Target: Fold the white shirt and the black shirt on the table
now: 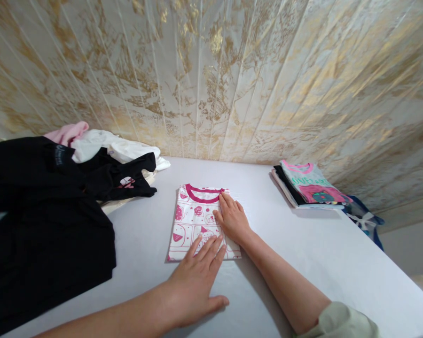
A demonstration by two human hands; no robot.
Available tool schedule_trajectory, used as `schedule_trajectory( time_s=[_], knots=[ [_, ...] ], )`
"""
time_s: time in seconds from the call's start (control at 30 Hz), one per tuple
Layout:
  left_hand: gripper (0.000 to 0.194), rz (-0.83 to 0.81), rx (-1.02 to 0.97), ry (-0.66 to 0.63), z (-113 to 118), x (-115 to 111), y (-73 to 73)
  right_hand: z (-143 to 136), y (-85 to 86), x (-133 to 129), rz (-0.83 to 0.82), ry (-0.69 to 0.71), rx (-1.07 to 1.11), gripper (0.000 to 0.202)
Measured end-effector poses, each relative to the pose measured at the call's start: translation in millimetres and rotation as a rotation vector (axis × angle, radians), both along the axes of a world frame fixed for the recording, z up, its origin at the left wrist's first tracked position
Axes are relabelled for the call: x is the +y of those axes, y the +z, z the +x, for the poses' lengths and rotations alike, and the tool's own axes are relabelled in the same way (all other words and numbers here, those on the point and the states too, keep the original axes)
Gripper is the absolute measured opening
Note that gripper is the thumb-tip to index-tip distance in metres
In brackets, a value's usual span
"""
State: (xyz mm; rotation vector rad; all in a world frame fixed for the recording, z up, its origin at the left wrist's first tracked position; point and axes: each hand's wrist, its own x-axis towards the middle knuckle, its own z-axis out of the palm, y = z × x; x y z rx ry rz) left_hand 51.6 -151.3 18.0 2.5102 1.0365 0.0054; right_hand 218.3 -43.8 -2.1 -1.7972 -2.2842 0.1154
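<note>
A white T-shirt (183, 225) with pink-red prints and a dark pink neckband lies folded into a neat rectangle on the white table, its collar toward the wall. My right hand (233, 218) rests on its upper right side, fingers stretched toward the collar. Over the shirt's lower edge reaches my left hand (199, 281), with fingers spread and the thumb pointing right. Neither hand grips anything. Parts of the shirt's right side and bottom edge are hidden beneath the hands.
Black garments (56, 225) lie heaped on the left, with white (123, 145) and pink (66, 133) cloth behind. A folded clothes stack (303, 188) sits at the right edge; a blue item (366, 220) hangs beside it. A gold-patterned curtain (211, 94) borders the table (144, 244).
</note>
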Motion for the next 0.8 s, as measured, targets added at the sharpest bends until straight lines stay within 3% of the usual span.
schedule_trajectory(
  time_s=[0.1,0.2,0.3,0.4,0.57,0.8],
  knots=[
    [0.081,-0.039,0.005,0.007,0,1,9.8,1,1.2,0,0.013,0.002,-0.009,0.055],
    [0.068,0.059,-0.041,0.117,-4,18,14.2,1,4.4,0,0.076,0.006,-0.026,0.05],
    [0.06,0.262,-0.061,0.34,-12,45,8.4,-1,6.7,-1,0.14,0.046,-0.025,0.048],
    [0.06,0.344,-0.001,0.452,-22,68,-4.7,-4,5.1,-2,0.108,0.159,0.0,0.05],
    [0.064,0.335,0.064,0.472,-27,77,-20.3,-7,-0.8,-2,0.02,0.232,0.012,0.057],
    [0.056,0.399,0.042,0.442,-23,76,-9.5,-7,-0.8,-2,0.039,0.23,0.031,0.057]
  ],
)
